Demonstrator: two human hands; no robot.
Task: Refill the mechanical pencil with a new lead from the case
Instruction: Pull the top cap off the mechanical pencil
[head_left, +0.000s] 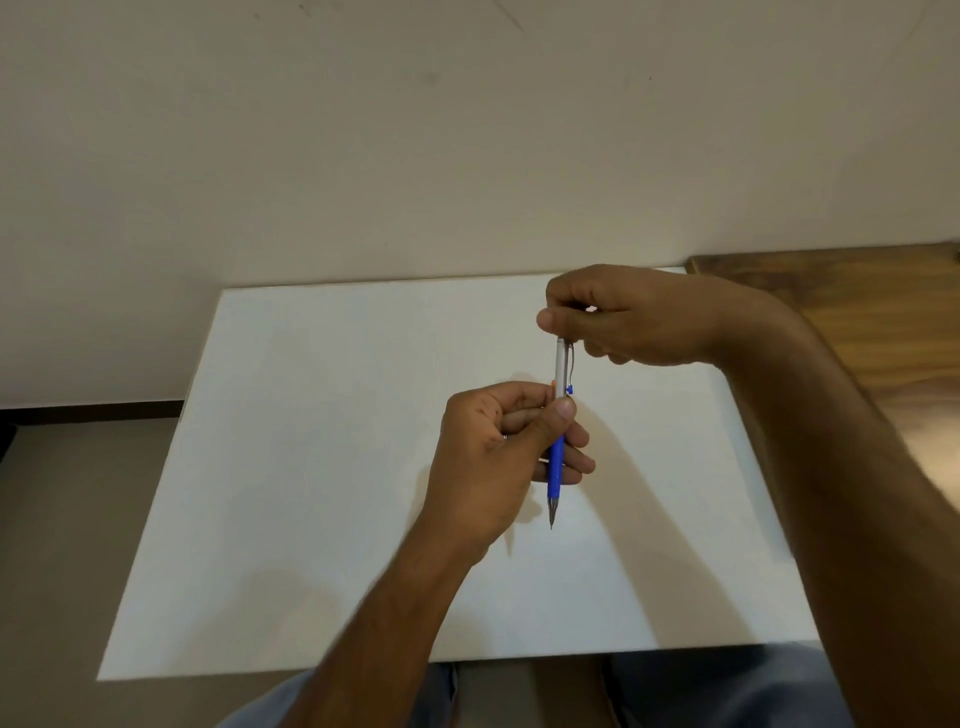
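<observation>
A mechanical pencil (557, 457) with a blue lower barrel, a silver upper barrel and a metal clip stands nearly upright over the white table (322, 467), tip pointing down toward me. My left hand (493, 462) grips it around the middle. A small orange and blue piece shows between those fingers beside the barrel; I cannot tell if it is the lead case. My right hand (623, 317) hovers at the pencil's top end, thumb and forefinger pinched on something too small to make out. The pencil's top is hidden by those fingers.
The white table meets a pale wall (415, 156) at the back. A wooden surface (857, 322) adjoins it at the right. My knees in blue trousers (701, 691) sit below the front edge, with floor at the left.
</observation>
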